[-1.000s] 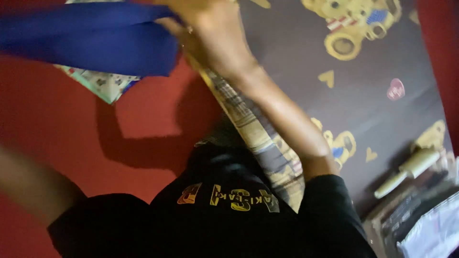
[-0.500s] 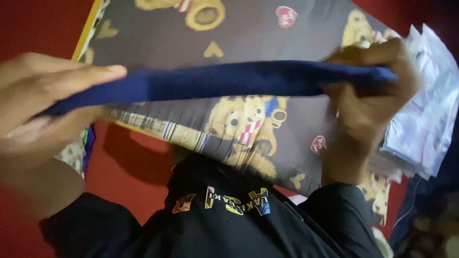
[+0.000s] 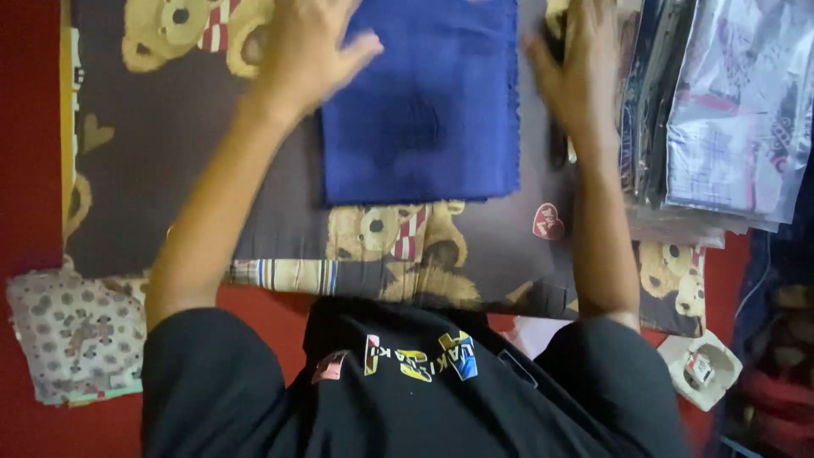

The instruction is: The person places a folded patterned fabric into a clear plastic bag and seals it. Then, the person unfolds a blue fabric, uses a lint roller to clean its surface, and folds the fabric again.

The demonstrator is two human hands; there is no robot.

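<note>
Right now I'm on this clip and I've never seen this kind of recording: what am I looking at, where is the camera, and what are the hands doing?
There is no machine here. A person wears a camera on the head, so the single view looks straight down over their black T-shirt at their own two bare hands.

The work surface is a dark cloth with teddy bear prints, spread over a red floor. On it lies a folded blue cloth. The left hand lies flat, fingers spread, at the blue cloth's left edge. The right hand lies flat just beyond its right edge. Neither hand grips anything.

To the right sits a stack of clear plastic packets with fabric inside. At lower left is a small patterned folded cloth, and at lower right a white power socket block.
</note>
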